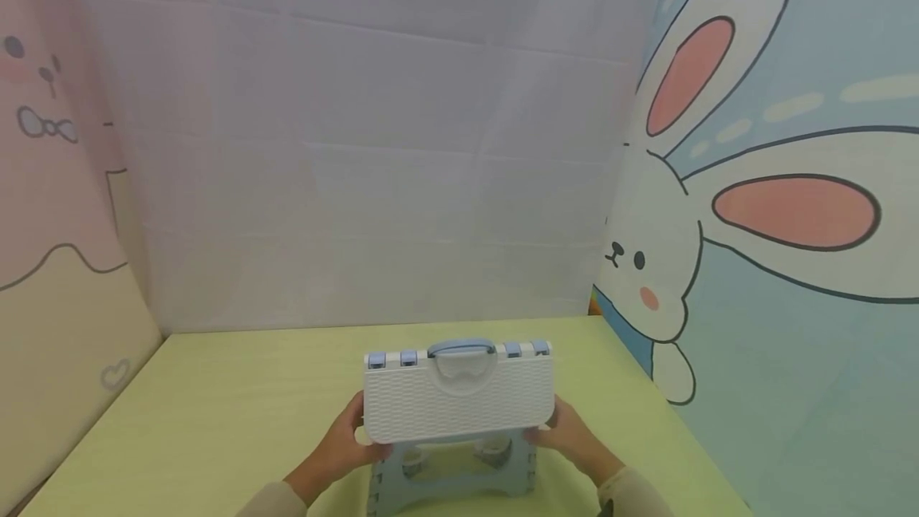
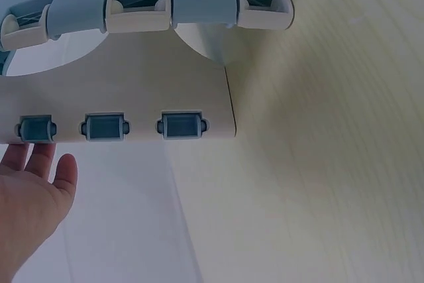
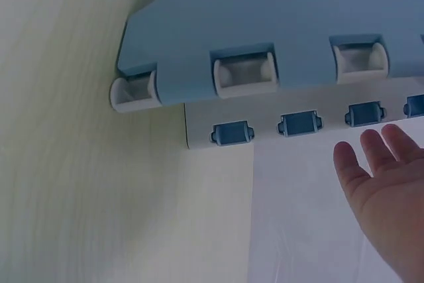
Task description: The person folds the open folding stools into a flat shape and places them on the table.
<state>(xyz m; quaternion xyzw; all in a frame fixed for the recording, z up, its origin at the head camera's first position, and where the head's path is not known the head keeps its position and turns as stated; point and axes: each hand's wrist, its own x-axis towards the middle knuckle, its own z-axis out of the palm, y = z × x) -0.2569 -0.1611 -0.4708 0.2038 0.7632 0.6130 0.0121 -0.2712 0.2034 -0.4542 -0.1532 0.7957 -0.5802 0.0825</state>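
A white and light-blue folding step stool (image 1: pixel 459 401) stands unfolded at the front middle of the table, its woven-textured white top tilted toward me. A blue carry handle (image 1: pixel 462 344) sits along the top's far edge. My left hand (image 1: pixel 343 443) grips the left end, thumb below the top's near corner and fingers at its side. On the opposite end my right hand (image 1: pixel 573 433) holds on likewise. Both wrist views show the hinged leg panels (image 2: pixel 119 91) with blue and white hinges (image 3: pixel 245 74), fingers right at the panel edge.
Pale yellow-green tabletop (image 1: pixel 251 389) surrounds the stool. A white sheet (image 1: pixel 373 142) hangs behind the table. To the right stands a wall with a cartoon rabbit (image 1: pixel 649 262); a pink and cream decorated wall (image 1: pixel 65 206) bounds the left side.
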